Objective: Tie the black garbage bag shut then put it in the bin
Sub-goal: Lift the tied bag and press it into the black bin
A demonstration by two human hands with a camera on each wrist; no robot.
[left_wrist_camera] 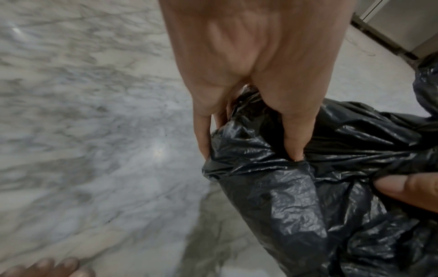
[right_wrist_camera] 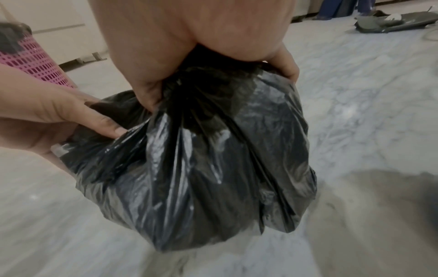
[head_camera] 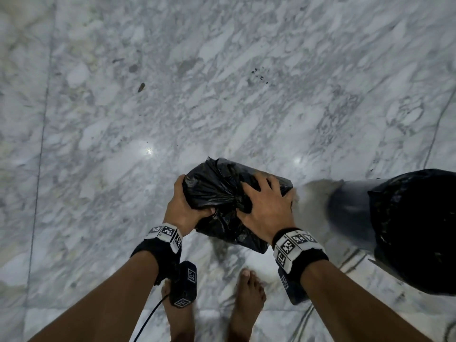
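Both hands hold the black garbage bag (head_camera: 217, 186) in the air above the marble floor. My left hand (head_camera: 188, 203) grips its left side, thumb (left_wrist_camera: 294, 138) pressed into the plastic and fingers curled round the edge. My right hand (head_camera: 265, 202) lies over the top, where the bag's folds gather; in the right wrist view its thumb and fingers curl round that gathered neck of the bag (right_wrist_camera: 201, 178). Whether there is a knot under the palm is hidden. The grey bin (head_camera: 352, 211) with a black liner stands just right of the bag, its mouth open.
My bare feet (head_camera: 246, 299) stand on the white marble floor (head_camera: 148, 107) under the bag. A pink perforated basket (right_wrist_camera: 35, 61) stands by a wall in the right wrist view. Dark objects (right_wrist_camera: 393, 22) lie on the floor farther off.
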